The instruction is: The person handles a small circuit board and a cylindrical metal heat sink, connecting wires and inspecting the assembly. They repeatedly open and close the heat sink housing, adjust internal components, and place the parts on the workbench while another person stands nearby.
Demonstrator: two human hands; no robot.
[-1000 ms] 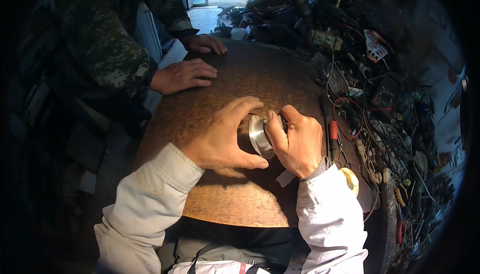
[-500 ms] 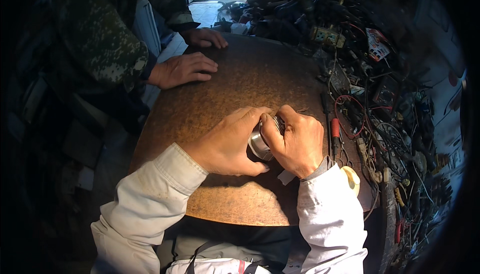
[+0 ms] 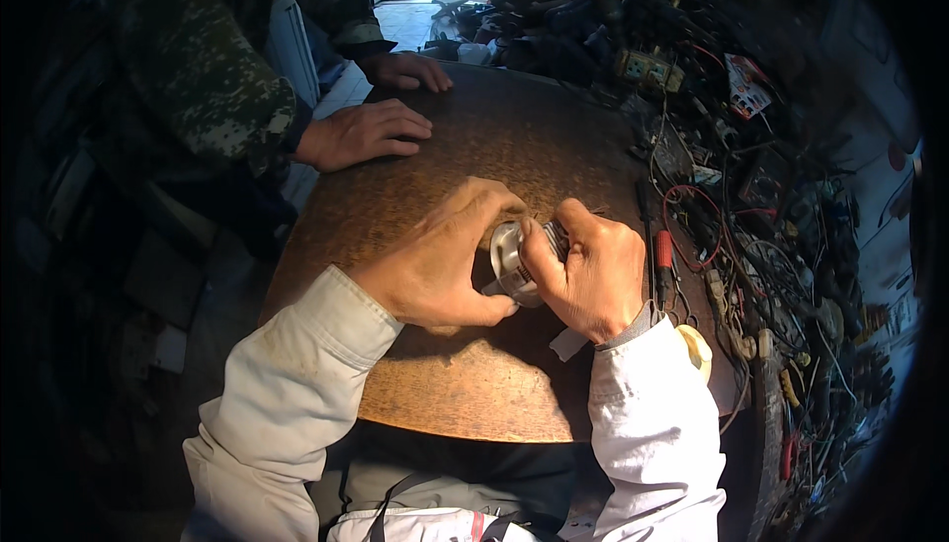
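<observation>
A round, silvery metal part with an open-looking, shiny end is held just above the brown table; its exact kind cannot be told. My right hand is closed around its right side, thumb lying along the top. On the other side, my left hand curves in a wide C, its thumb at the part's lower edge and its fingertips near the upper edge. A gap shows between the left palm and the metal. What sits under the right fingers is mostly hidden.
A co-worker's two hands rest on the table's far left. Along the right edge lie a red-handled tool, scissors and tangled wires. A small white scrap lies by my right wrist. Piled parts stand behind.
My left hand has shifted left and up, widening the gap between palm and part. The metal part is tilted so more of its shiny end shows. My right hand keeps its grip.
</observation>
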